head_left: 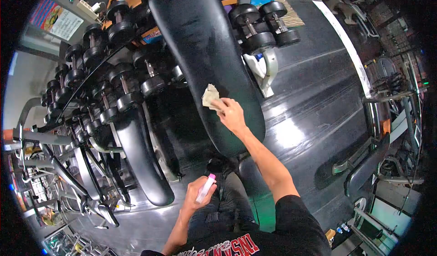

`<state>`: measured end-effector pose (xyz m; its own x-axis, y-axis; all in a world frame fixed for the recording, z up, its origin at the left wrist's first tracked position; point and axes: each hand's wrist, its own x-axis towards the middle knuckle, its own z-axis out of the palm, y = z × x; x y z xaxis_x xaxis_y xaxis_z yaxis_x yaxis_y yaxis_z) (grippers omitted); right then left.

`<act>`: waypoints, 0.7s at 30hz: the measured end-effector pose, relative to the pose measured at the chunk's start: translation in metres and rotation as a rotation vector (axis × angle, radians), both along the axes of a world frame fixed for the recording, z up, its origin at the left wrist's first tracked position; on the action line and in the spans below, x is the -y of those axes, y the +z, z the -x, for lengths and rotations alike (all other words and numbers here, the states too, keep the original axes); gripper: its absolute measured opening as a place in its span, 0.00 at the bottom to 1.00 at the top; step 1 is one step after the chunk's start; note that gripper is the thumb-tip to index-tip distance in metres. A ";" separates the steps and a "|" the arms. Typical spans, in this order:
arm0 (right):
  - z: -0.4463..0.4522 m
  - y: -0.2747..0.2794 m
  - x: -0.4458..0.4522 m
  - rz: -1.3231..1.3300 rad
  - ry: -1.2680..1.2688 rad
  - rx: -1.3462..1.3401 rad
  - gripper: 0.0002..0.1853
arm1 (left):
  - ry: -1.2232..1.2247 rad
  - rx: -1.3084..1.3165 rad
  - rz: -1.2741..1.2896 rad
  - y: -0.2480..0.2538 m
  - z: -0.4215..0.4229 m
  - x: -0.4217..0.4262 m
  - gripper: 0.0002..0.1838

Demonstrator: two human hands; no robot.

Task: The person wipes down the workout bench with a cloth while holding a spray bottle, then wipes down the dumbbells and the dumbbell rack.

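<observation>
My right hand (233,116) is closed on a crumpled, pale beige cloth (210,97) and presses it against the black padded bench (200,37). The cloth lies near the left edge of the pad, towards its lower end. Darker, wet-looking patches show on the pad above the cloth. Close to my body, my left hand (196,193) is wrapped round a white spray bottle with a pink tip (207,187). Most of the bottle's lower part is hidden by my fingers.
A rack of black dumbbells (123,81) runs along the left, with another black bench (141,156) below it. More dumbbells (252,31) stand right of the bench's far end. Gym machines (396,87) line the far right, beyond the shiny dark floor (309,97).
</observation>
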<state>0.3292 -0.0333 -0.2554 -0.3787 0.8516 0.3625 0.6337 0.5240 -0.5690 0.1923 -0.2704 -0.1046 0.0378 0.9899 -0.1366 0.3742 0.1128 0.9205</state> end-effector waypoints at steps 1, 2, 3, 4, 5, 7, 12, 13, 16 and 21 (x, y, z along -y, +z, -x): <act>-0.008 0.007 -0.001 0.083 -0.045 -0.102 0.24 | -0.002 0.008 0.001 0.001 -0.002 0.000 0.06; -0.016 0.011 -0.006 0.048 -0.071 -0.144 0.26 | -0.002 0.007 0.004 0.002 -0.004 0.000 0.06; -0.021 0.010 -0.009 0.006 -0.142 -0.187 0.26 | -0.010 0.013 0.024 0.004 -0.007 -0.001 0.06; -0.024 0.006 -0.012 -0.037 -0.212 -0.232 0.26 | -0.018 0.019 0.046 0.006 -0.009 0.000 0.06; -0.026 0.002 -0.017 -0.001 -0.268 -0.153 0.25 | -0.017 0.014 0.047 0.006 -0.010 0.001 0.06; -0.026 -0.002 -0.023 -0.005 -0.316 0.021 0.29 | -0.007 0.026 0.030 0.005 -0.011 0.003 0.06; -0.014 -0.010 -0.015 0.019 -0.376 0.132 0.34 | 0.063 -0.017 0.016 0.003 -0.005 0.012 0.06; -0.014 -0.016 -0.017 0.017 -0.405 0.095 0.33 | 0.081 -0.035 0.002 0.004 -0.003 0.012 0.06; -0.001 -0.032 -0.016 0.010 -0.453 -0.002 0.29 | 0.131 -0.057 0.066 0.010 0.004 0.016 0.06; 0.059 -0.036 0.025 -0.008 -0.369 0.019 0.24 | 0.219 -0.094 0.111 0.004 0.007 0.028 0.07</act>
<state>0.2706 -0.0583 -0.2910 -0.0534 0.9292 0.3657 0.7914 0.2627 -0.5519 0.1850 -0.2984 -0.1002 -0.1937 0.9519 -0.2375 0.4128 0.2987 0.8604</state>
